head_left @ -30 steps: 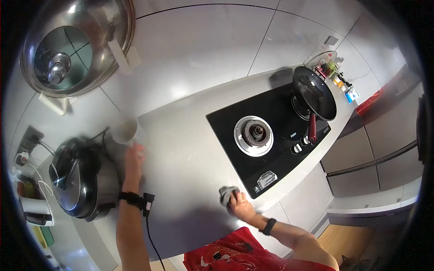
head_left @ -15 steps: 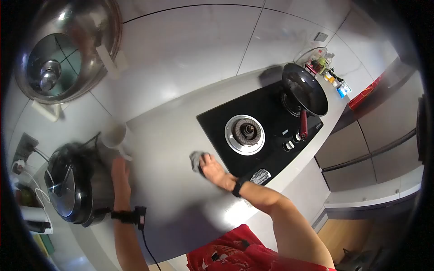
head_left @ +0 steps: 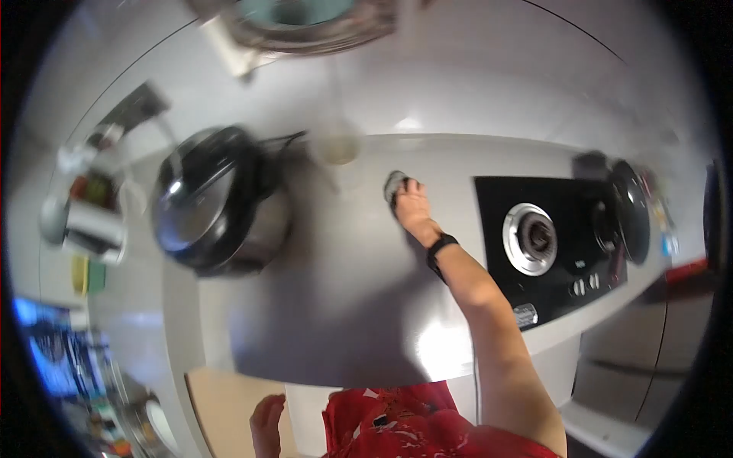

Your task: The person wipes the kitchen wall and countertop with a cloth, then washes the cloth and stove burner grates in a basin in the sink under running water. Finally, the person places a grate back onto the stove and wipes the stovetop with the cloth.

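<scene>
On the grey counter (head_left: 343, 305), my right hand (head_left: 414, 208) presses a grey cloth (head_left: 395, 185) flat under its fingers, between the cooker and the stove. A dark band circles that wrist. My left hand (head_left: 267, 418) hangs low, in front of the counter edge and beside the red patterned clothing (head_left: 389, 420). Its fingers are blurred and loosely bent, with nothing visible in them. Behind and left of the cloth, a blurred whitish cup-like vessel (head_left: 336, 149) stands near the wall.
An electric cooker (head_left: 221, 206) with a black lid takes up the counter's left part. To the right lies a black gas stove (head_left: 496, 229) with a dark wok (head_left: 632, 214) on its far burner. A metal basin (head_left: 321, 38) hangs on the wall above.
My left hand has left the side of the cooker and dropped below the counter edge. My right hand has moved with the cloth toward the back wall. The view has turned left.
</scene>
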### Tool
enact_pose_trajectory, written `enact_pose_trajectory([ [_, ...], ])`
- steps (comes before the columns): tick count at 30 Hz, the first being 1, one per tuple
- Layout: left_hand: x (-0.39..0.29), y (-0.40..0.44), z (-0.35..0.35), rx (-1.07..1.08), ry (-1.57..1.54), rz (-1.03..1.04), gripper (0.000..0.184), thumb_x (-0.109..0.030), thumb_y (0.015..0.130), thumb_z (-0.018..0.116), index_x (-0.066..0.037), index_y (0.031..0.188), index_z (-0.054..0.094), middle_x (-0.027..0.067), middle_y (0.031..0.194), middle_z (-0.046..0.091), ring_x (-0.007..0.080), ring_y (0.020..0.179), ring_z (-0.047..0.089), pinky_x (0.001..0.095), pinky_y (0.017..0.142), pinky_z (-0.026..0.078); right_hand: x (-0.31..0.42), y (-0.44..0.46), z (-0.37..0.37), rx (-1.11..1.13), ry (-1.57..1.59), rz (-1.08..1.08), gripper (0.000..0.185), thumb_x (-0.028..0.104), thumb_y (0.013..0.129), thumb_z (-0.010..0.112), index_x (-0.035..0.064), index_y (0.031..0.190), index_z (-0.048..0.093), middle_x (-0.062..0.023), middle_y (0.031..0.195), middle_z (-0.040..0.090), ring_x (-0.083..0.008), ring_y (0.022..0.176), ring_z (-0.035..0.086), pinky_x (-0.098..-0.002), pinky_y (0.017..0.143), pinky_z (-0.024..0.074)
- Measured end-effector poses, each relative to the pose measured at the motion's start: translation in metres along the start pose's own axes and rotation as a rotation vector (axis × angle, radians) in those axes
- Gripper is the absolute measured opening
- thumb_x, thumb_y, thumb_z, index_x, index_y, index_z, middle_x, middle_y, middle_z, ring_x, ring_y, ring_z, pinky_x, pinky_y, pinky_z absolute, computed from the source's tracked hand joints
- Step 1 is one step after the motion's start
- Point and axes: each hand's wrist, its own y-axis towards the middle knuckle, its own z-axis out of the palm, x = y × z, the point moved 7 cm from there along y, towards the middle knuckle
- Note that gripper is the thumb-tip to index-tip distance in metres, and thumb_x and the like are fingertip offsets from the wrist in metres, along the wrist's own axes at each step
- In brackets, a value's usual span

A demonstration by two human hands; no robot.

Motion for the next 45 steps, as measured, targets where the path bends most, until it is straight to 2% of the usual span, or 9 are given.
enact_pose_trajectory([
  [12, -0.009, -0.01, -0.024, 0.251, 0.101, 0.224, 0.022, -0.007, 0.088, 0.05, 0.0, 0.107, 0.057, 0.0077, 0.103, 0.062, 0.0144, 0.097, 0.056, 0.0265, 0.085, 0.043, 0.206, -0.102, 0.028, 0.248, -0.125, -0.318, 0.049, 0.009, 0.083, 0.042, -0.0029, 0.13, 0.036, -0.0172, 0.117, 0.042, -0.0322, 0.103, 0.043, -0.0334, 0.092, 0.0376],
  [23, 0.027, -0.015, -0.13, 0.183, 0.014, 0.245, 0.026, -0.013, 0.089, 0.051, 0.0, 0.111, 0.055, 0.0076, 0.104, 0.062, 0.0126, 0.094, 0.057, 0.0251, 0.081, 0.044, 0.402, -0.268, 0.028, 0.117, 0.177, -0.764, 0.045, 0.009, 0.075, 0.046, -0.0003, 0.119, 0.048, -0.0162, 0.102, 0.049, -0.0314, 0.09, 0.046, -0.0363, 0.081, 0.0433],
  [28, 0.033, -0.013, -0.17, 0.136, 0.001, 0.209, 0.026, -0.014, 0.088, 0.052, 0.0, 0.111, 0.055, 0.0085, 0.103, 0.063, 0.0139, 0.094, 0.059, 0.0255, 0.08, 0.046, 0.37, -0.342, 0.017, 0.096, 0.171, -0.936, 0.039, 0.012, 0.075, 0.052, 0.001, 0.112, 0.051, -0.0136, 0.11, 0.05, -0.0284, 0.097, 0.048, -0.036, 0.081, 0.0447],
  [30, 0.041, -0.012, -0.185, 0.124, -0.084, 0.205, 0.026, -0.013, 0.088, 0.052, -0.001, 0.11, 0.055, 0.009, 0.102, 0.063, 0.0148, 0.094, 0.06, 0.0259, 0.079, 0.046, 0.29, -0.305, 0.066, 0.651, 0.361, -0.33, 0.035, 0.01, 0.083, 0.047, 0.0009, 0.117, 0.047, -0.0143, 0.115, 0.051, -0.023, 0.104, 0.049, -0.0343, 0.088, 0.0421],
  [32, 0.05, -0.013, -0.201, 0.106, -0.056, 0.207, 0.026, -0.013, 0.087, 0.052, -0.001, 0.11, 0.056, 0.0097, 0.101, 0.063, 0.0151, 0.093, 0.06, 0.026, 0.079, 0.046, 0.242, -0.27, -0.005, 0.279, 1.275, 0.267, 0.029, 0.003, 0.087, 0.039, -0.001, 0.115, 0.046, -0.0166, 0.112, 0.05, -0.0266, 0.103, 0.049, -0.0354, 0.091, 0.0403],
  [34, 0.059, -0.014, -0.216, 0.097, -0.024, 0.19, 0.025, -0.013, 0.087, 0.052, -0.001, 0.109, 0.056, 0.0101, 0.1, 0.063, 0.0153, 0.093, 0.06, 0.026, 0.078, 0.046, 0.184, -0.237, 0.023, -0.256, 0.045, -0.144, 0.029, -0.001, 0.087, 0.039, -0.0031, 0.116, 0.044, -0.0175, 0.118, 0.045, -0.0297, 0.109, 0.043, -0.0365, 0.093, 0.0383],
  [38, 0.075, -0.019, -0.237, 0.108, 0.004, 0.095, 0.026, -0.013, 0.086, 0.053, -0.001, 0.109, 0.057, 0.0102, 0.098, 0.064, 0.0153, 0.09, 0.061, 0.0263, 0.078, 0.047, 0.249, -0.218, 0.065, 0.026, 0.74, 0.119, 0.042, 0.006, 0.086, 0.046, -0.0041, 0.126, 0.039, -0.0224, 0.138, 0.027, -0.0379, 0.127, 0.026, -0.0388, 0.107, 0.0199],
  [39, 0.076, -0.02, -0.242, 0.104, 0.005, 0.087, 0.026, -0.012, 0.086, 0.053, -0.001, 0.109, 0.057, 0.0103, 0.098, 0.064, 0.0152, 0.09, 0.061, 0.0264, 0.077, 0.047, 0.292, -0.221, 0.063, 0.028, 0.184, -0.168, 0.045, 0.008, 0.085, 0.047, -0.0055, 0.126, 0.038, -0.0243, 0.138, 0.027, -0.0392, 0.129, 0.023, -0.041, 0.107, 0.0185],
  [45, 0.082, -0.017, -0.262, 0.105, -0.03, 0.037, 0.026, -0.01, 0.085, 0.052, -0.001, 0.109, 0.057, 0.0105, 0.099, 0.063, 0.0153, 0.091, 0.06, 0.0277, 0.08, 0.045, 0.418, -0.181, 0.056, 0.123, 0.271, -0.45, 0.044, 0.0, 0.082, 0.04, -0.0089, 0.125, 0.037, -0.0257, 0.134, 0.032, -0.039, 0.127, 0.027, -0.0402, 0.107, 0.0218],
])
